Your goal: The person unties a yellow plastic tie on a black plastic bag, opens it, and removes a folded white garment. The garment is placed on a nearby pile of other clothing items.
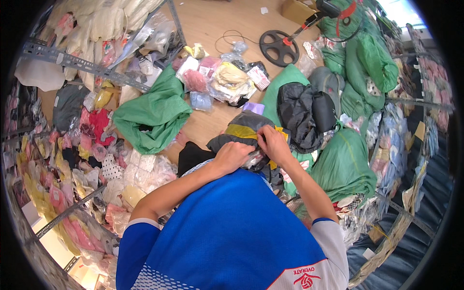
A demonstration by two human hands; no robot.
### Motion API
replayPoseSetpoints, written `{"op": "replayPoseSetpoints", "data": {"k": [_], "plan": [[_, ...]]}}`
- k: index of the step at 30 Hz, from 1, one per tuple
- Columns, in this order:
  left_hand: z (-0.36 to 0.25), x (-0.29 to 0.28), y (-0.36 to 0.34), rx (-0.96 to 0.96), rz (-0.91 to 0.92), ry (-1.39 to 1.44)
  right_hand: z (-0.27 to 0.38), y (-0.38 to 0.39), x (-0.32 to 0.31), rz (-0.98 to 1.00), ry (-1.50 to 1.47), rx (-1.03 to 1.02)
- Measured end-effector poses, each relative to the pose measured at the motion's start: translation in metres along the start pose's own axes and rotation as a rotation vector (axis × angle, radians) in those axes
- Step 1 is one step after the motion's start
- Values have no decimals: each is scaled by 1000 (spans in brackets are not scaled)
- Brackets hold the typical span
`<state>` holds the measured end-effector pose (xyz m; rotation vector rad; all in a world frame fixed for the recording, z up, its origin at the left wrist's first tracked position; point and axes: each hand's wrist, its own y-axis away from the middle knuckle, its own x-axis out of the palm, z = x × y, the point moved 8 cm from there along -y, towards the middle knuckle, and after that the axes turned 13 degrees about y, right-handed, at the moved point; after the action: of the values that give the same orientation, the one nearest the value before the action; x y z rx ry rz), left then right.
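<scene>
Under left hand [233, 155] and right hand [275, 146], wrinkled, bulging grey-and-yellow bundle [243, 126].

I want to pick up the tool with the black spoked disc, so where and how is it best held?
Probably by the slim shaft above the spoked disc, coming from the left. The shaft slants up to the right, away from the wide disc; bare floor shows on its left, while green sacks crowd its right.

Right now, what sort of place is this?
Likely a clothing stockroom or sorting room: metal racks crammed with what look like bagged clothes, plus large green sacks.
</scene>
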<state>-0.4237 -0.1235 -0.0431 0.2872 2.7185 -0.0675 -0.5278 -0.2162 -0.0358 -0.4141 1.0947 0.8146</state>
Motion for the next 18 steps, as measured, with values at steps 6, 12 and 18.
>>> {"op": "replayPoseSetpoints", "data": {"k": [6, 12, 18], "plan": [[4, -4, 2, -46, -32, 35, -6, -3, -3, 6, -182, -26], [7, -5, 1, -22, -79, 19, 19, 1, -14, -205, 78, -97], [5, -18, -5, -21, -148, 82, 0, -10, 1, -227, 123, 65]]}}
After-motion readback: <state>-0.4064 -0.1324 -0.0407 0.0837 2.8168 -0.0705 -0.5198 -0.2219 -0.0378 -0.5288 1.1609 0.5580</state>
